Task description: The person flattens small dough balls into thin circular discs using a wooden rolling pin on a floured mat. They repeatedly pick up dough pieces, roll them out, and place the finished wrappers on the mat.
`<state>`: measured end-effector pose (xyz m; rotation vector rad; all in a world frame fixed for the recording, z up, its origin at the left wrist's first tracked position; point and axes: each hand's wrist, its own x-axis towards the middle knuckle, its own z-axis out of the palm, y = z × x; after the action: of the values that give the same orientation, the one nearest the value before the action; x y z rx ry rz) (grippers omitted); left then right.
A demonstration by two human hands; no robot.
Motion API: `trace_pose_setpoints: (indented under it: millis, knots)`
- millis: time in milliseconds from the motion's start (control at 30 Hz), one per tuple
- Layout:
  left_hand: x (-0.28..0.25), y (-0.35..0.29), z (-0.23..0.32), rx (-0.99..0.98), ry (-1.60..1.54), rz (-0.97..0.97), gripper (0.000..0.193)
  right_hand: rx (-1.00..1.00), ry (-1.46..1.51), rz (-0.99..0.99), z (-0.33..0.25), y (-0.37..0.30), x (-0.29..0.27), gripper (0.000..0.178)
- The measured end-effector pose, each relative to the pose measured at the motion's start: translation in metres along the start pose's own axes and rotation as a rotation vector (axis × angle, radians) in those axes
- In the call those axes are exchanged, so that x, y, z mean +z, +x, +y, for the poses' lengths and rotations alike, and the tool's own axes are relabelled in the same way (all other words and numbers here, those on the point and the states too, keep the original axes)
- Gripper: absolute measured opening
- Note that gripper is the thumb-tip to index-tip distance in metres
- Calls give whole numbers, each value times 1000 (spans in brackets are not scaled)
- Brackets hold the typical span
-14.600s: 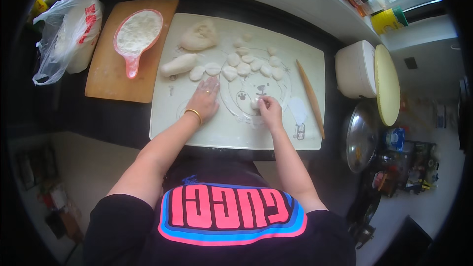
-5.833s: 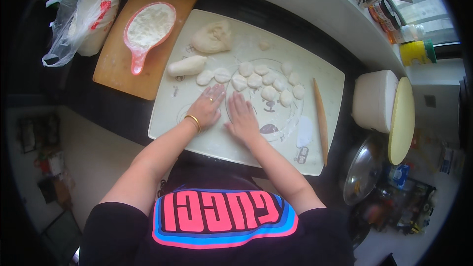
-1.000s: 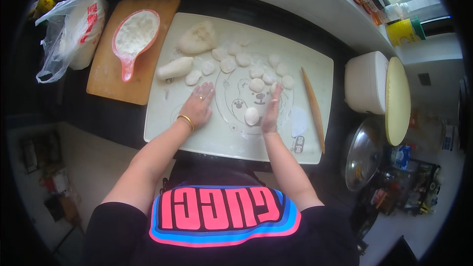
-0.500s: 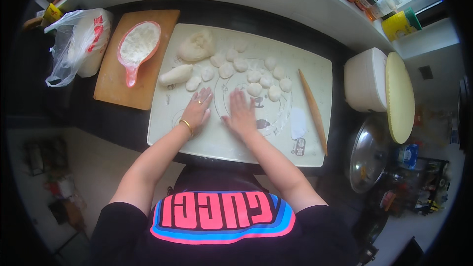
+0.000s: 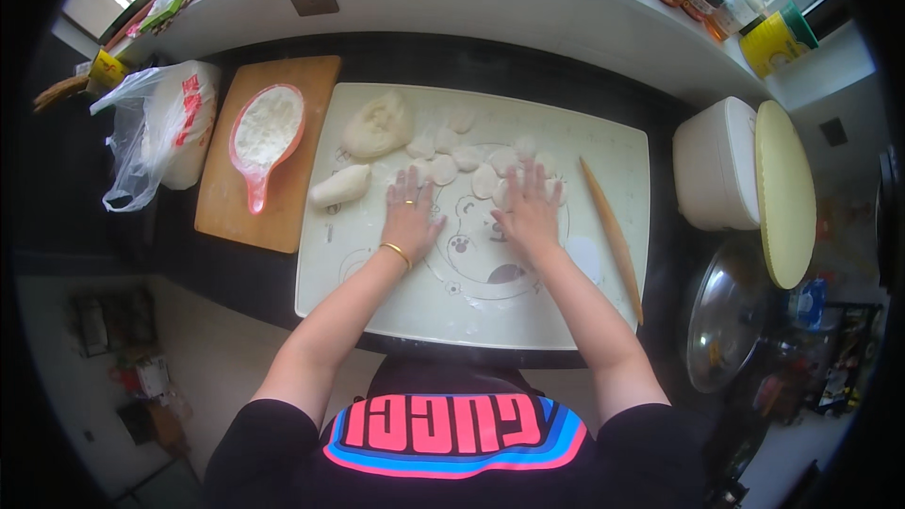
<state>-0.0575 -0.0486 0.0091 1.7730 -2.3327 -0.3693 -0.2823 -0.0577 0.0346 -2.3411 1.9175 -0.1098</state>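
Observation:
My left hand [image 5: 412,219], with a ring and a gold bangle, lies palm down on the pale mat [image 5: 325,297]. Its fingers are apart, the tips against small dough pieces [image 5: 444,170] at the left of the group. Spread over pieces on the right side of the group, my right hand [image 5: 531,217] hides some of them. Several pieces look like flattened rounds. A large dough lump [image 5: 379,125] rests at the mat's far left, with a thick dough roll [image 5: 340,187] in front of it.
Right of my hands lie a tapered wooden rolling pin [image 5: 613,240] and a pale scraper [image 5: 584,257]. On the left, a wooden board [image 5: 222,217] bears a pink-rimmed scoop of flour [image 5: 268,127], beside a plastic bag [image 5: 170,127]. A white bin [image 5: 714,165] and metal lid [image 5: 726,316] stand right.
Both hands have moved to the right in the picture, my right hand onto the right-hand dough pieces. Some pieces look flatter and wider. The whole view has shifted slightly.

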Motion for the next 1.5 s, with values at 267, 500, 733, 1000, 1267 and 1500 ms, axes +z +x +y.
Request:
trace_pose_setpoints:
  millis: [267, 500, 733, 1000, 1267, 1500]
  knots:
    - [-13, 96, 26, 105, 9, 20, 69, 46, 83, 30, 44, 25, 7, 81]
    - [-4, 146, 12, 196, 43, -106, 69, -69, 101, 17, 61, 57, 10, 86]
    - [-15, 165, 18, 215, 135, -203, 73, -37, 201, -7, 67, 47, 0, 77]
    - [-4, 169, 28, 155, 122, -298, 72, 310, 483, 378, 103, -52, -23, 58]
    - [-9, 55, 38, 258, 64, -256, 72, 612, 167, 171, 130, -131, -24, 46]
    - [-1, 5, 49, 74, -5, -262, 79, 530, 206, 325, 127, -140, -24, 35]
